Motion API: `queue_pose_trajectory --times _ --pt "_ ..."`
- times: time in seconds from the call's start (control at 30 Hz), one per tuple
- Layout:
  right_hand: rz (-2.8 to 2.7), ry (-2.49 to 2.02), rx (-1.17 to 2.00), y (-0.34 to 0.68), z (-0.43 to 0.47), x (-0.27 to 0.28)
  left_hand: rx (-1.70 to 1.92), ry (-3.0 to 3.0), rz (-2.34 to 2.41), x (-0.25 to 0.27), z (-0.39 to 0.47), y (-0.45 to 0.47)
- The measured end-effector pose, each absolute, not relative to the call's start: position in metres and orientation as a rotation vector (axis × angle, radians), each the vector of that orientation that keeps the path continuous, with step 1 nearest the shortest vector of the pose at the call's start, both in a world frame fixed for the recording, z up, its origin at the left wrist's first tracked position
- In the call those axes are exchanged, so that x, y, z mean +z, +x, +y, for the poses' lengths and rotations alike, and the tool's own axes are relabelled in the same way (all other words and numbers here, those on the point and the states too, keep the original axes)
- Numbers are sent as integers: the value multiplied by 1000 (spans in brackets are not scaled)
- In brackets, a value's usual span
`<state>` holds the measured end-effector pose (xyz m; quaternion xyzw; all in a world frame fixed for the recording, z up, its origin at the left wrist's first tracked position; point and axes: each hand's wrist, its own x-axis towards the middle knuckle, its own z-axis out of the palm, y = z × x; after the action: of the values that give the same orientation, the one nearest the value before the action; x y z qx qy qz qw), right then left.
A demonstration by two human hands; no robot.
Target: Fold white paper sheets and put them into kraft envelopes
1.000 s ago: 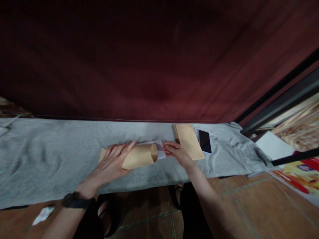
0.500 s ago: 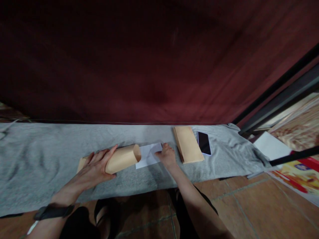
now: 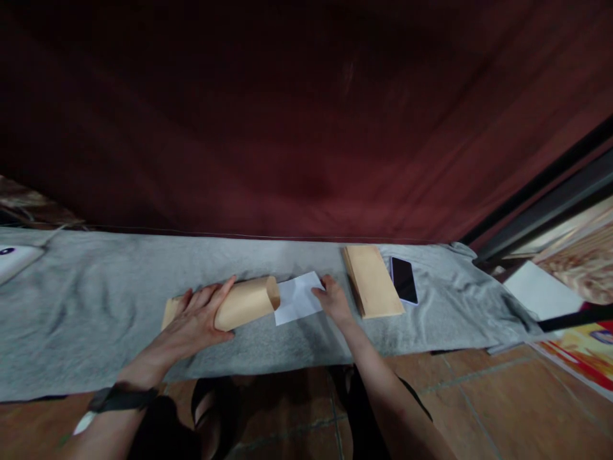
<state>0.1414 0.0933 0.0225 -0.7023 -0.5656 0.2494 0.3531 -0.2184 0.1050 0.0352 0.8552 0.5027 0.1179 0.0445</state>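
My left hand (image 3: 198, 316) squeezes a brown paper bag (image 3: 249, 303) across its width, thumb on the near edge and fingers over the far side. The bag bulges, and its open mouth faces right. My right hand (image 3: 335, 300) pinches the right end of a white sheet of paper (image 3: 299, 298) between thumb and fingers. The sheet's left end is at the bag's mouth; whether its edge is inside I cannot tell. Just right of my right hand lies a stack of flat brown paper bags (image 3: 376, 281).
A phone (image 3: 404, 280) lies right of the stack on the grey cloth (image 3: 119, 268). A dark red drape (image 3: 297, 128) hangs behind. At the far left is a white object (image 3: 16, 260). Black bars (image 3: 550, 185) and a colourful printed box (image 3: 582, 354) stand at the right.
The white sheet's right end has tilted up a little in my right hand. My left hand keeps its hold on the bag. The whole view has shifted slightly.
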Motion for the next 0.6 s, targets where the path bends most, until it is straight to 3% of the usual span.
queue_pose_trajectory --times 0.27,0.43,0.6 --pt "-934 -1165 815 159 91 47 348 2553 1557 41 105 -201" --pt "-1005 -1210 882 145 89 32 396 2621 1601 41 108 -194" --pt "-1266 -1456 726 156 91 23 481 2766 1641 41 111 -184"
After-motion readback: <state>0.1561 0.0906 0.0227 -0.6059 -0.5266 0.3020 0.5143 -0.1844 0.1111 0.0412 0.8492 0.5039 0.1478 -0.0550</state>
